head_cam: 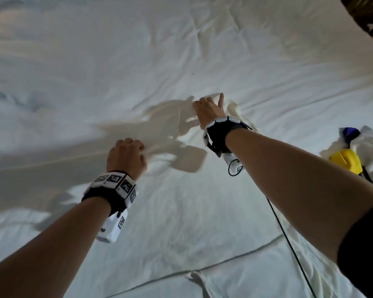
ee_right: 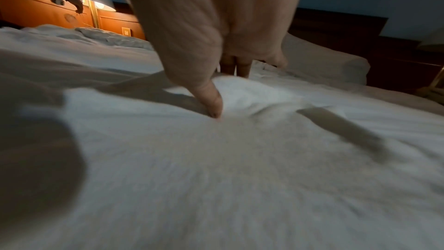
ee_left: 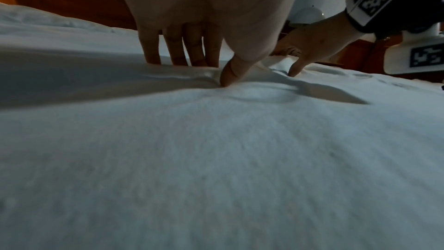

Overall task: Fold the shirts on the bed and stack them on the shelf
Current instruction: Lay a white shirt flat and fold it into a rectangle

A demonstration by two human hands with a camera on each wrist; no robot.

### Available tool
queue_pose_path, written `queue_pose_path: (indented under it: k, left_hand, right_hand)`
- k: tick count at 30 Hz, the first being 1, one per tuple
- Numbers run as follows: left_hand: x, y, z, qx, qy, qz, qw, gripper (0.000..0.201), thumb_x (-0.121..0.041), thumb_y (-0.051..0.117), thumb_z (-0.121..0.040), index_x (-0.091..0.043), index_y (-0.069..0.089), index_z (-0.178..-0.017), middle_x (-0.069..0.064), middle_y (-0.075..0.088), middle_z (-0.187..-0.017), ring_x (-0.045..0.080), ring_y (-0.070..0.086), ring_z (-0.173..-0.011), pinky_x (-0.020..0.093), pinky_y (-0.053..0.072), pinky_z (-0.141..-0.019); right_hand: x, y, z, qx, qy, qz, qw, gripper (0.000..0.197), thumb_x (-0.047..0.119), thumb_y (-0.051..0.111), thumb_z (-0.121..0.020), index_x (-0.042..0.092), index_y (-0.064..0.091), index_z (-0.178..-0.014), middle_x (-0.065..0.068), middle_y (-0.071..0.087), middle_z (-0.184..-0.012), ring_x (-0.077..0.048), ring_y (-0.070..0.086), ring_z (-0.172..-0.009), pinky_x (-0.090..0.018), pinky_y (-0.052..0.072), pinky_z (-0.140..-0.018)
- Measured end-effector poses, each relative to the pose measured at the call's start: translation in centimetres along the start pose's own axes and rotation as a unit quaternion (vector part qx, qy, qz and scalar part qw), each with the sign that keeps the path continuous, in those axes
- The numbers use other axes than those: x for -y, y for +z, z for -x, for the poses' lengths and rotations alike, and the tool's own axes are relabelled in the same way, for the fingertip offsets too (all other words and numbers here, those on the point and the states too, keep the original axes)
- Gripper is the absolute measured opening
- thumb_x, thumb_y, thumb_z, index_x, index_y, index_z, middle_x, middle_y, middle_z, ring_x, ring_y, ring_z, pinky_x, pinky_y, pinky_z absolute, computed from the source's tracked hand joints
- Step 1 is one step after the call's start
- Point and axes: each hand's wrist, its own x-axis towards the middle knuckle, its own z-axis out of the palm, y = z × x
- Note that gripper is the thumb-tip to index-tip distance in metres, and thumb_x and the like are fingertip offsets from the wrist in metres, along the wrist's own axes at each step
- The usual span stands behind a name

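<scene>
Head view: one white cotton shirt (head_cam: pixel 181 211) lay spread flat on the white-sheeted bed (head_cam: pixel 95 61), beneath both your arms. Your left hand (head_cam: pixel 126 155) pinched a fold of its fabric, thumb against fingers (ee_left: pixel 176 48). Your right hand (head_cam: pixel 209 110) pressed down on the far edge, fingers spread; heaped white-and-yellow clothing (head_cam: pixel 357 155) lay at your right.

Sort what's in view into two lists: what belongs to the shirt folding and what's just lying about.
Belongs to the job:
- white shirt spread on the bed
- left hand, pinching the shirt's far edge
- right hand, fingers pressing into the fabric further along
- bundle of clothes with a yellow piece, at the right

Just lying about:
- bed sheet
- lit lamp on the wooden headboard
- black cable
</scene>
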Motion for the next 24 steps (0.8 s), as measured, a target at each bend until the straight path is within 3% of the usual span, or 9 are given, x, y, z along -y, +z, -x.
queue_pose_path:
  k: [3,6,8,10,13,16,18,21,24]
  left_hand:
    - [-0.1,-0.3,0.4,-0.024,0.005,0.024,0.999,0.017,-0.013,0.059,-0.089,-0.011,0.071,-0.102,0.011,0.058,-0.104,0.033,0.055,-0.102,0.04,0.045,-0.081]
    - [-0.6,-1.2,1.5,-0.063,0.007,0.049,0.997,0.012,-0.017,0.057,-0.091,-0.014,0.069,-0.094,0.008,0.057,-0.106,0.032,0.058,-0.097,0.036,0.042,-0.071]
    - [-0.8,-2.0,2.6,-0.069,0.011,0.06,0.996,0.012,-0.021,0.058,-0.091,-0.015,0.068,-0.095,0.009,0.06,-0.107,0.034,0.058,-0.096,0.037,0.043,-0.071]
    - [-1.2,-2.7,4.1,-0.088,0.026,0.068,0.993,0.012,-0.022,0.062,-0.09,-0.014,0.068,-0.096,0.012,0.066,-0.103,0.037,0.061,-0.095,0.04,0.046,-0.072]
    - [-1.8,-3.7,6.9,-0.13,0.035,0.072,0.988,0.008,-0.021,0.067,-0.087,-0.017,0.068,-0.093,0.01,0.071,-0.096,0.037,0.065,-0.088,0.04,0.049,-0.068]
    - [-2.3,-3.8,10.6,-0.149,0.058,0.073,0.984,0.004,-0.017,0.069,-0.084,-0.017,0.068,-0.088,0.009,0.071,-0.089,0.035,0.066,-0.082,0.04,0.05,-0.065]
    - [-2.6,-3.1,13.2,-0.158,0.065,0.08,0.982,0.006,-0.013,0.073,-0.081,-0.016,0.07,-0.086,0.009,0.072,-0.085,0.035,0.067,-0.078,0.04,0.051,-0.063]
    - [-2.8,-1.0,16.7,-0.166,0.062,0.083,0.981,0.005,-0.014,0.075,-0.08,-0.017,0.071,-0.081,0.008,0.07,-0.078,0.034,0.067,-0.071,0.039,0.052,-0.058]
    - [-2.4,1.6,19.6,-0.141,0.056,0.072,0.986,0.005,-0.02,0.067,-0.077,-0.018,0.071,-0.079,0.005,0.069,-0.074,0.033,0.066,-0.068,0.038,0.052,-0.056]
  right_hand:
    - [-2.0,-0.3,1.0,-0.019,0.003,0.05,0.999,0.031,0.001,0.047,-0.092,0.005,0.059,-0.12,-0.012,0.056,-0.122,-0.032,0.046,-0.124,-0.058,0.007,-0.117]
    - [-4.7,-0.6,3.5,-0.082,0.005,0.02,0.996,0.029,0.008,0.058,-0.089,0.003,0.065,-0.116,-0.014,0.056,-0.119,-0.034,0.051,-0.117,-0.044,0.028,-0.111]
    - [-5.9,-1.1,6.2,-0.134,-0.003,0.008,0.991,0.032,0.017,0.065,-0.086,0.005,0.065,-0.115,-0.013,0.055,-0.118,-0.035,0.047,-0.117,-0.046,0.024,-0.112]
    - [-6.6,-1.8,9.5,-0.173,-0.021,0.017,0.985,0.036,0.025,0.07,-0.081,0.006,0.066,-0.111,-0.013,0.059,-0.115,-0.037,0.045,-0.12,-0.055,0.013,-0.116]
    - [-7.1,-2.6,15.0,-0.218,-0.027,0.015,0.976,0.035,0.026,0.077,-0.072,0.007,0.07,-0.101,-0.012,0.067,-0.103,-0.037,0.052,-0.115,-0.063,0.008,-0.114]
    - [-7.5,-2.0,20.5,-0.269,-0.019,-0.012,0.963,0.038,0.016,0.085,-0.059,0.008,0.067,-0.092,-0.01,0.069,-0.083,-0.035,0.062,-0.09,-0.069,0.022,-0.107]
    - [-7.5,-0.7,23.9,-0.282,-0.018,-0.031,0.959,0.044,0.012,0.086,-0.053,0.01,0.065,-0.091,-0.008,0.068,-0.079,-0.032,0.065,-0.08,-0.067,0.032,-0.102]
    - [-6.9,2.4,28.7,-0.272,-0.008,-0.044,0.961,0.041,0.013,0.083,-0.052,0.014,0.063,-0.089,-0.003,0.065,-0.075,-0.029,0.065,-0.075,-0.058,0.044,-0.097]
    - [-5.9,6.6,32.3,-0.214,-0.013,-0.071,0.974,0.044,0.016,0.085,-0.045,0.017,0.061,-0.081,0.002,0.063,-0.068,-0.026,0.063,-0.065,-0.042,0.05,-0.073]
